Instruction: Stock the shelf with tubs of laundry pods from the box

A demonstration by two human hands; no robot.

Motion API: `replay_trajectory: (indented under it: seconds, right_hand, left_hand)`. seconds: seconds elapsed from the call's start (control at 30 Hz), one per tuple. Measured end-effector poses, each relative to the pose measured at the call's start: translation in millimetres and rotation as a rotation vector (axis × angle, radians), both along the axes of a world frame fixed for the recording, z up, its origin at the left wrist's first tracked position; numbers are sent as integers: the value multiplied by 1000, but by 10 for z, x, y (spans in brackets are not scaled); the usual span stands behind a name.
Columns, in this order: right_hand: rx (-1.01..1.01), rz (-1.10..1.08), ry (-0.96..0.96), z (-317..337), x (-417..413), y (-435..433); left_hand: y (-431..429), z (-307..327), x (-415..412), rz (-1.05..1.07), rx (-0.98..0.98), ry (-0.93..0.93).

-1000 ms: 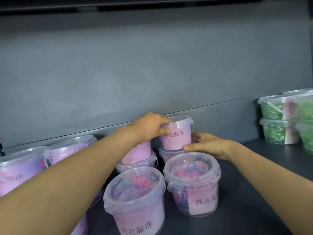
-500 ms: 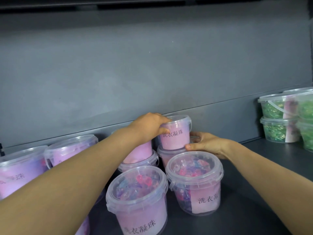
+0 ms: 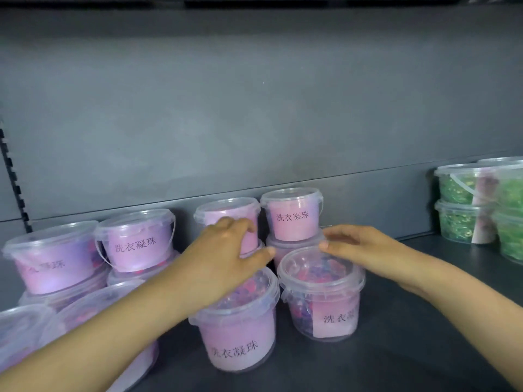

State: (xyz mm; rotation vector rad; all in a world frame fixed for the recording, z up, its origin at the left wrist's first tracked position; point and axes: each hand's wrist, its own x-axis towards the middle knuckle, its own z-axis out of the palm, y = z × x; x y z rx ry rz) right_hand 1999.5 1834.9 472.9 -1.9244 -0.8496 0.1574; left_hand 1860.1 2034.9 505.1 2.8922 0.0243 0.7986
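Both bare hands were out over the cluster of pink laundry-pod tubs on the dark grey shelf (image 3: 396, 357), and neither one had a tub clasped. The left hand (image 3: 223, 256) hung loosely spread, fingers slack and thumb pointing right, in front of the upper tub of the left rear stack (image 3: 226, 213); whether its fingertips brushed that tub's wall could not be told. Directly below its palm stood the front-left tub (image 3: 240, 335), its clear lid partly covered by the wrist.

The right hand (image 3: 365, 250) lay flat and open, fingers pointing left, with its thumb at the far rim of the front-right tub (image 3: 322, 292), which showed mixed pink and purple pods through the lid. Just beyond that hand's fingertips rose the right rear stack: a labelled top tub (image 3: 293, 215) sat squarely on a lower tub (image 3: 283, 250), free of either hand and close against the shelf's back panel (image 3: 254, 108).

To the left of the left forearm, more pink tubs (image 3: 135, 241) were stacked two high, and others crowded the nearer corner, blurred. Well off to the right of the right hand, stacked tubs of green pods (image 3: 464, 205) occupied the end of the shelf.
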Motion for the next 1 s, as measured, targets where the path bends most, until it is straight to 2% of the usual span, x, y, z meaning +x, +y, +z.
replay_trajectory:
  seconds: [0.1, 0.27, 0.43, 0.57, 0.67, 0.73, 0.9, 1.0]
  right_hand:
    - [-117, -3, -85, -38, -278, -66]
    - [-122, -199, -157, -84, -362, -50]
    - [-113, -282, -180, -96, -365, -7]
    - [-108, -265, -124, -68, -364, 6]
    - [-101, -258, -150, -58, -394, 0]
    - [-149, -260, -196, -44, -419, -10]
    - [-351, -286, -310, 74, -620, -40]
    - [-369, -303, -370, 51, -793, -83]
  left_hand:
    - [-34, -310, -376, 26, -19, 117]
    - [109, -651, -345, -67, 14, -70]
    - [145, -598, -283, -99, -4, -43]
    - [126, -602, -285, -78, 16, -15]
    - [107, -613, -285, -45, 36, -19]
    - [98, -603, -290, -37, 87, -10]
    - [49, -462, -329, 10, 149, 184]
    - [-28, -416, -425, 64, 194, 168]
